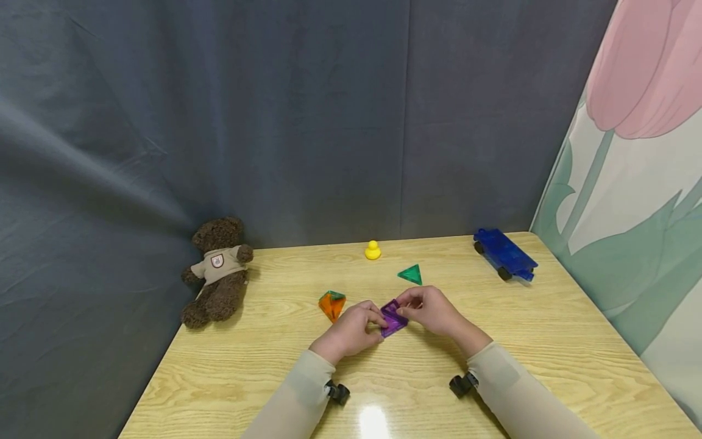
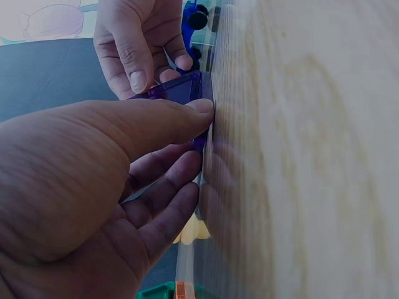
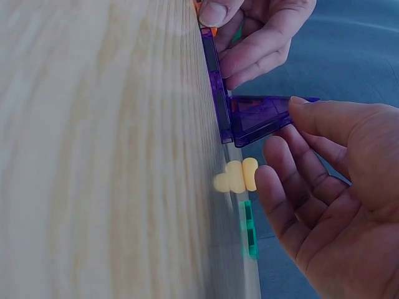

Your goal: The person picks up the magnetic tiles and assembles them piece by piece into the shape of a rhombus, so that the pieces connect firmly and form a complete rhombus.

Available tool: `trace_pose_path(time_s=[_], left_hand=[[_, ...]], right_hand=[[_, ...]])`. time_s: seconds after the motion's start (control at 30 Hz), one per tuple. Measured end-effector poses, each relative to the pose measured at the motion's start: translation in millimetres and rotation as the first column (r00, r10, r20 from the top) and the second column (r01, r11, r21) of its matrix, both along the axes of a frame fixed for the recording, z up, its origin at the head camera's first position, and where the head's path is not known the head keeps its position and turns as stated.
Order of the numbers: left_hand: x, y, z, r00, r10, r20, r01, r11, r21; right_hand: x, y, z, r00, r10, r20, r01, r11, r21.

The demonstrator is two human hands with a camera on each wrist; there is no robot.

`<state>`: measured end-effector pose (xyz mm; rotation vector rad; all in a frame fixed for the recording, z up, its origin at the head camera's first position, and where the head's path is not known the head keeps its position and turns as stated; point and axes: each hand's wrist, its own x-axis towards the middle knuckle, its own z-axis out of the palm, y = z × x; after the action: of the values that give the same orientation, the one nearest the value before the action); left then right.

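Observation:
Two purple translucent magnetic tiles meet at an edge, one flat on the wooden table (image 1: 252,378), the other a triangle tilted up from it. My left hand (image 1: 353,329) pinches the flat purple tile (image 3: 218,93) at its near left side, thumb and fingertips low by the tabletop. The raised purple triangle tile (image 3: 259,118) is pinched at its tip between the thumb and fingers of my right hand (image 1: 430,309). Just beyond my left hand is an orange tile piece (image 1: 332,306) with a green tile (image 1: 334,295) at its far edge.
Farther back, a green triangle tile (image 1: 411,274) lies on the table, with a yellow toy duck (image 1: 373,250) behind it to the left. A brown teddy bear (image 1: 219,274) sits at the left edge. A blue toy trailer (image 1: 504,253) stands at the back right, before a dark curtain (image 1: 329,122).

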<state>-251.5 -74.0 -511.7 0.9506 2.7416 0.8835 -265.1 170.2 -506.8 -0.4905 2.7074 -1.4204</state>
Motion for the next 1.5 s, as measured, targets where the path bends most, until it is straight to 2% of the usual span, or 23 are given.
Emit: trace_pose_path(time_s=[0.2, 0.6, 0.73, 0.97, 1.27, 1.5], left_hand=[[-0.1, 0.1, 0.2, 1.000, 0.000, -0.010, 0.000, 1.000, 0.001], [1.5, -0.7, 0.7, 1.000, 0.013, 0.023, -0.013, 1.000, 0.008], [0.8, -0.4, 1.1, 1.000, 0.008, -0.006, -0.008, 1.000, -0.001], [-1.1, -0.5, -0.7, 0.998, -0.009, -0.058, 0.008, 1.000, -0.016], [-0.5, 0.1, -0.2, 0.999, -0.007, -0.041, 0.007, 1.000, -0.012], [-0.5, 0.5, -0.7, 0.999, -0.003, -0.044, 0.002, 1.000, -0.021]], right_hand=[[0.5, 0, 2.1, 1.000, 0.001, 0.005, -0.001, 1.000, -0.004], [-1.4, 3, 0.9, 1.000, 0.010, 0.013, -0.009, 0.999, -0.030], [-3.5, 6, 2.7, 1.000, -0.003, 0.013, 0.003, 0.999, -0.036], [-13.0, 16, 5.6, 0.999, -0.037, -0.039, 0.037, 0.999, -0.009], [-26.3, 31, 11.2, 0.993, -0.093, -0.068, 0.092, 0.996, -0.013], [-41.1, 40, 10.2, 0.991, -0.121, -0.050, 0.123, 0.992, 0.028]])
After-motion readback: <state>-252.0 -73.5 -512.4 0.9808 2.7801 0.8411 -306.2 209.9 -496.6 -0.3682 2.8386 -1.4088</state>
